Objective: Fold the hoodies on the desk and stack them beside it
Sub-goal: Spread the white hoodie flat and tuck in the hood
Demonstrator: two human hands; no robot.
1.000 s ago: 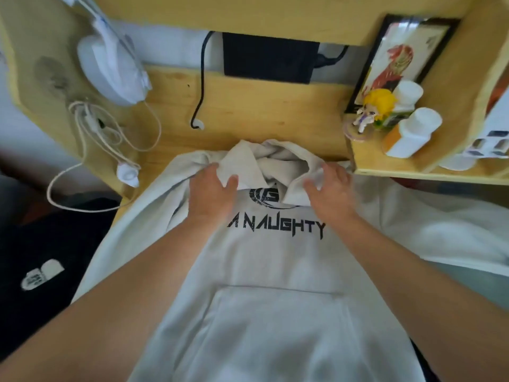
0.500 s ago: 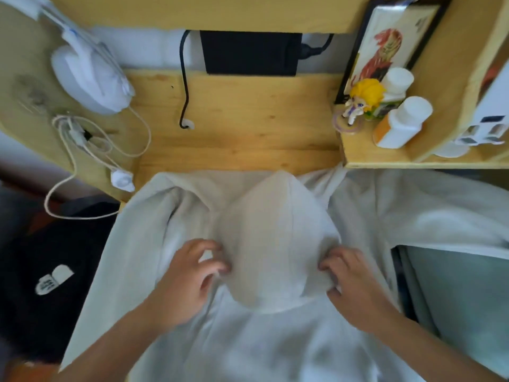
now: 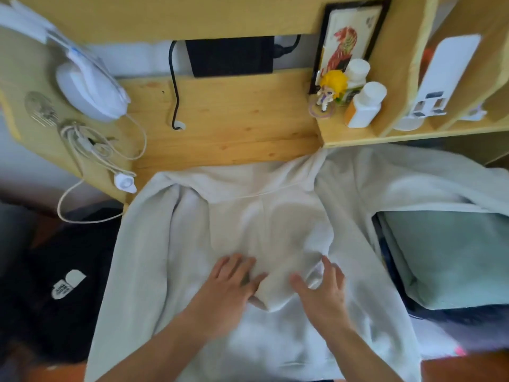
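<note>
A pale grey hoodie point(image 3: 275, 230) lies back-up across the wooden worktop point(image 3: 234, 119), filling the centre and lower frame, hood folded down over its back. Both hands rest flat on the hood's tip — left hand point(image 3: 228, 288) and right hand point(image 3: 322, 290), fingers loosely spread, gripping nothing.

Soft, matt cloth hoodie point(image 3: 176, 244) lies on a smooth, grained wooden desk point(image 3: 234, 119) — bottles point(image 3: 363, 106) glossy plastic.
</note>
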